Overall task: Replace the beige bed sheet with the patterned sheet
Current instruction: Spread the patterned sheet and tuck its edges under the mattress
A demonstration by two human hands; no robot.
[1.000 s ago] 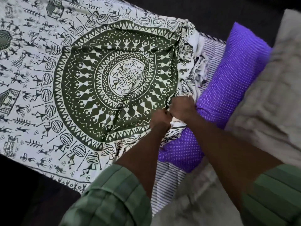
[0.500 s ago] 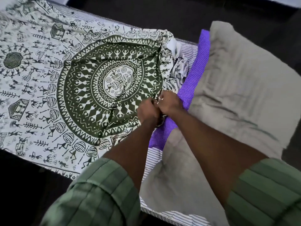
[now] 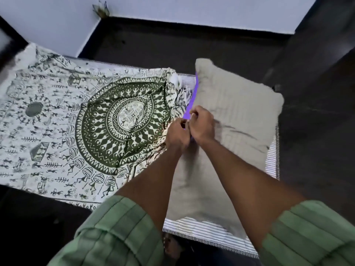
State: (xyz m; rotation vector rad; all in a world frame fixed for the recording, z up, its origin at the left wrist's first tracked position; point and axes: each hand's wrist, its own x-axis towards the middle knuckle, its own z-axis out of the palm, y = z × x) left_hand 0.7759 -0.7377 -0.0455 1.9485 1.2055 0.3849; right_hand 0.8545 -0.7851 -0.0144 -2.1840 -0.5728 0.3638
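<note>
A head-worn view looked down at a bed. To the left of the grip, the patterned sheet (image 3: 76,131), cream with a dark green medallion, lay spread over the striped mattress (image 3: 211,231). At the centre, the left hand (image 3: 177,134) and the right hand (image 3: 201,124) met knuckle to knuckle, fingers curled around the sheet's bunched edge. Just beyond the fingers a sliver of purple pillow (image 3: 189,110) showed. To the right lay a large beige pillow (image 3: 240,112). A hard tug here could likely snag the edge against the pillows and rumple the spread cloth.
</note>
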